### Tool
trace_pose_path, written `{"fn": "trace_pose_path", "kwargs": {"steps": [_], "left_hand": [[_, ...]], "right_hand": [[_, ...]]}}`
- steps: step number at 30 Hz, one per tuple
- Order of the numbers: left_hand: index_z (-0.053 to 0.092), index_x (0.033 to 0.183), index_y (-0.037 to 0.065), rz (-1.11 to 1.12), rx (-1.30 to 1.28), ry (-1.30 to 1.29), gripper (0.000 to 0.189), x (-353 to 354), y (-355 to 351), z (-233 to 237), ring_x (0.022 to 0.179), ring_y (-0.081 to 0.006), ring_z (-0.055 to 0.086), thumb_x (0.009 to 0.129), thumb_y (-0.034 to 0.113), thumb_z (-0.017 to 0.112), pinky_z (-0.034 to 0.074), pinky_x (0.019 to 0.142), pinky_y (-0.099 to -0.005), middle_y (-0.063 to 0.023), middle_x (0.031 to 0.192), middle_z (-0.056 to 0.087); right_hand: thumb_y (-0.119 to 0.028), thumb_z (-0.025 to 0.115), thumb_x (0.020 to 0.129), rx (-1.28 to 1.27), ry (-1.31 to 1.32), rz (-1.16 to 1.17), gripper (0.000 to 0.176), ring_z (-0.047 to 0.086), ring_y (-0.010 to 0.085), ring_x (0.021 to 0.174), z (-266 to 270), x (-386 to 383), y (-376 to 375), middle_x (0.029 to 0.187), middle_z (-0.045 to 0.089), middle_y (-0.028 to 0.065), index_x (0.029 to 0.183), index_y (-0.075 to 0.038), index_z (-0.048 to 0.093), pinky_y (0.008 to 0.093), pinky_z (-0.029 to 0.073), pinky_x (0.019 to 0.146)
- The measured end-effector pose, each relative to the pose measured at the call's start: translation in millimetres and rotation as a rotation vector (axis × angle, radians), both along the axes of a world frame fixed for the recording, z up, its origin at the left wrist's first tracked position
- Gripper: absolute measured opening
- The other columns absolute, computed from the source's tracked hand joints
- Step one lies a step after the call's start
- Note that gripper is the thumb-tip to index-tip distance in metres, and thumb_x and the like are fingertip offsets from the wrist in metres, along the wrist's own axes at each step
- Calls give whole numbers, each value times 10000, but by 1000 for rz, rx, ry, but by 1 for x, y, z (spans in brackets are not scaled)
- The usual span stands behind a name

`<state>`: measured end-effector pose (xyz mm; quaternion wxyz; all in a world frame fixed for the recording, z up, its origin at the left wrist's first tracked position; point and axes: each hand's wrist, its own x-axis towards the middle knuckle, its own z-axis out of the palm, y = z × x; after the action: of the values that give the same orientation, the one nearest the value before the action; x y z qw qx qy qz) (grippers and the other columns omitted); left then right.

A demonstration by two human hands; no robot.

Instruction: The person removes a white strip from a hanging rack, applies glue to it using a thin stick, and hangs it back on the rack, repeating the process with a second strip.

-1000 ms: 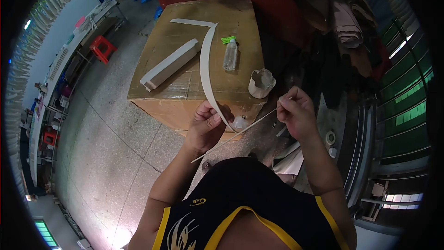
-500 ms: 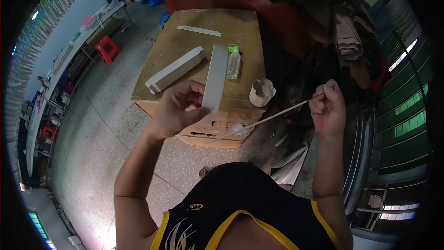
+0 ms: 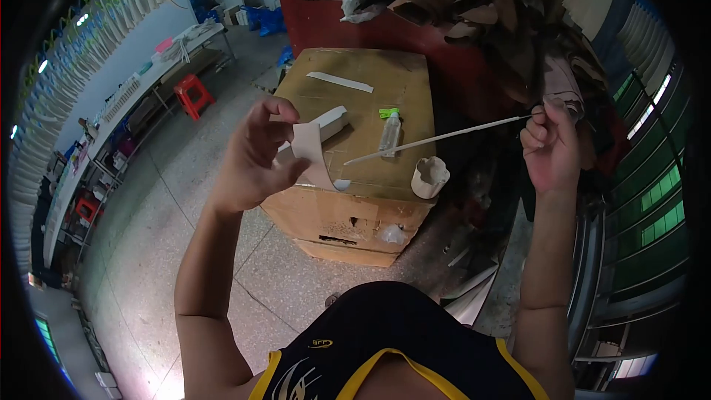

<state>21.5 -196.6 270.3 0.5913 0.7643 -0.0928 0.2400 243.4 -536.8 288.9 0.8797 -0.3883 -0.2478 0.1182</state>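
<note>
My left hand [image 3: 255, 159] holds a curved pale strip [image 3: 314, 154] between thumb and fingertips, over the near left part of a cardboard box [image 3: 411, 81]. Pinched in my right hand [image 3: 552, 148] at the right is a thin pale stick [image 3: 444, 136], dark near my fingers. Its far end points left towards the strip and stays apart from it. On the box top lie a stack of white strips [image 3: 333, 124], partly hidden by my left hand, and a single flat strip [image 3: 341, 81]. A clear bottle [image 3: 390, 137] with a green top and a whitish cup [image 3: 430, 178] stand on the right side.
Rolled brown and dark sheets [image 3: 429, 4] are heaped behind the box on a red surface [image 3: 304, 26]. To the left, a red stool [image 3: 194, 96] stands by a long workbench [image 3: 141, 81]. Pale strips [image 3: 96, 37] hang along the upper left.
The view has shifted, so the box sits lower and further right. The strip in my left hand now curves and turns its broad face. My right hand has risen, bringing the stick higher over the box.
</note>
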Motion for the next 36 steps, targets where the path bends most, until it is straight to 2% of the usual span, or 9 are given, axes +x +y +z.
{"fn": "trace_pose_path", "kwargs": {"steps": [5, 9, 11, 27, 29, 33, 35, 36], "left_hand": [[407, 1120, 71, -227, -301, -29, 532, 4, -9, -11, 890, -109, 571, 718, 1, 747, 436, 779, -233, -38, 933, 594], [411, 1106, 81, -284, -309, -54, 512, 8, -5, -24, 863, -124, 560, 724, 13, 745, 429, 770, -240, -39, 896, 598], [419, 1119, 84, -415, -234, -72, 490, 10, 3, -30, 974, -97, 547, 752, -53, 713, 395, 898, -253, -5, 1018, 564], [439, 1081, 73, -429, -270, -43, 474, 12, -6, -33, 985, -108, 532, 727, -55, 727, 363, 931, -259, 0, 1000, 548], [436, 1054, 89, -362, -256, -68, 447, 12, -12, -30, 806, -144, 571, 737, -20, 732, 444, 734, -261, -38, 875, 564], [432, 1051, 90, -375, -260, -61, 455, 13, -11, -29, 796, -147, 571, 730, -29, 732, 445, 723, -259, -38, 877, 558], [430, 1081, 80, -482, -319, -10, 489, 11, -6, -29, 997, -139, 560, 719, -77, 718, 375, 930, -261, -21, 990, 565], [430, 1081, 80, -487, -321, -5, 489, 11, -4, -28, 997, -139, 560, 719, -77, 718, 375, 930, -261, -21, 990, 565]], "right_hand": [[-99, 603, 900, -48, 27, 35, 137, 499, 56, 569, 10, 3, 25, 723, 596, 3, 777, -110, 544, 197, 378, 518], [-95, 611, 892, -73, 53, 72, 155, 497, 54, 569, 9, 5, 36, 719, 594, -5, 758, -119, 536, 195, 374, 515], [-93, 613, 890, -78, 61, 80, 162, 497, 53, 570, 7, 5, 39, 716, 593, -7, 752, -123, 533, 194, 372, 513], [-106, 623, 889, -106, 87, 73, 176, 489, 47, 562, 0, 4, 44, 706, 593, -11, 744, -138, 530, 186, 369, 497], [-109, 626, 889, -109, 84, 71, 176, 494, 48, 558, -1, 2, 45, 705, 595, -9, 745, -135, 529, 186, 370, 495], [-115, 638, 886, -153, 42, 70, 174, 518, 62, 547, -5, -3, 49, 702, 603, 5, 751, -127, 529, 196, 383, 489], [-117, 640, 884, -193, -10, 75, 169, 530, 72, 542, -8, -10, 53, 703, 609, 13, 756, -125, 530, 201, 393, 490], [-118, 643, 883, -232, -66, 83, 165, 542, 82, 538, -10, -14, 55, 704, 615, 21, 761, -123, 532, 207, 404, 491]]}}
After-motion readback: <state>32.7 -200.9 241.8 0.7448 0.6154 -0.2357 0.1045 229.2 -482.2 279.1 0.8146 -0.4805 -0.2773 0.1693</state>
